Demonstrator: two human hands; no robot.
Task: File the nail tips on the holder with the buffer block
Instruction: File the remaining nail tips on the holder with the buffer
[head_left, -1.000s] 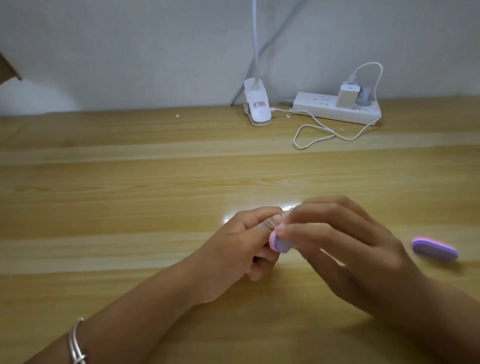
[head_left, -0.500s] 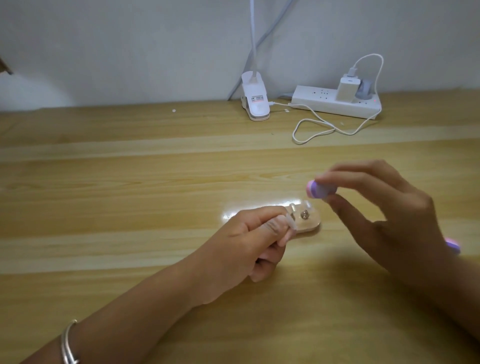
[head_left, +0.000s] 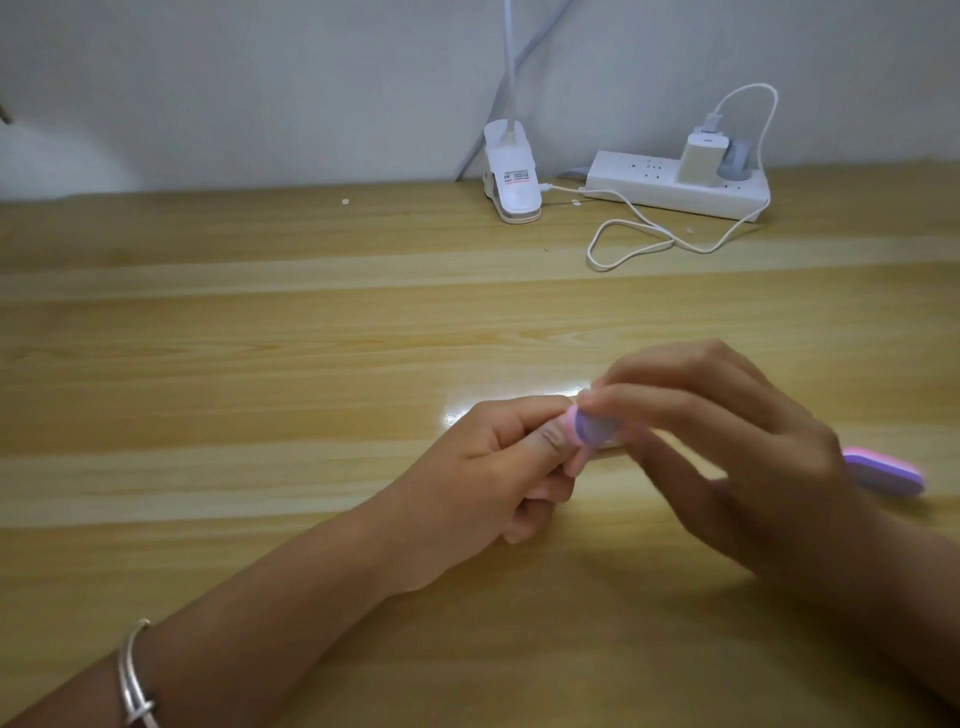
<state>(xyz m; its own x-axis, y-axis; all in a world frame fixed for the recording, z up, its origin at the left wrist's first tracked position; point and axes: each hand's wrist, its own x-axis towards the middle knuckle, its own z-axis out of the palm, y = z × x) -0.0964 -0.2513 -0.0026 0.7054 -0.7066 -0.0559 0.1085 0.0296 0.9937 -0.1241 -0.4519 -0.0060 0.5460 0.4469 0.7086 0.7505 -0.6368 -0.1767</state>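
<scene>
Bangle (head_left: 136, 675) is sitting on the wrist at seven o'clock. Ahead of it the left hand (head_left: 488, 467) is pinching the holder (head_left: 609, 450) between thumb and forefinger, with only a pale sliver showing. Lamp clip (head_left: 511, 176) is standing at twelve o'clock. At centre the buffer block (head_left: 595, 428) is touching the left thumb tip, and the right hand (head_left: 727, 457) — blurred — is gripping it in curled fingertips. Power strip (head_left: 675, 189) is lying at one o'clock. A second block (head_left: 883, 470) is lying on the table (head_left: 260, 364) at three o'clock.

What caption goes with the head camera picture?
Right hand holds purple buffer block against the holder pinched by left hand.
</scene>
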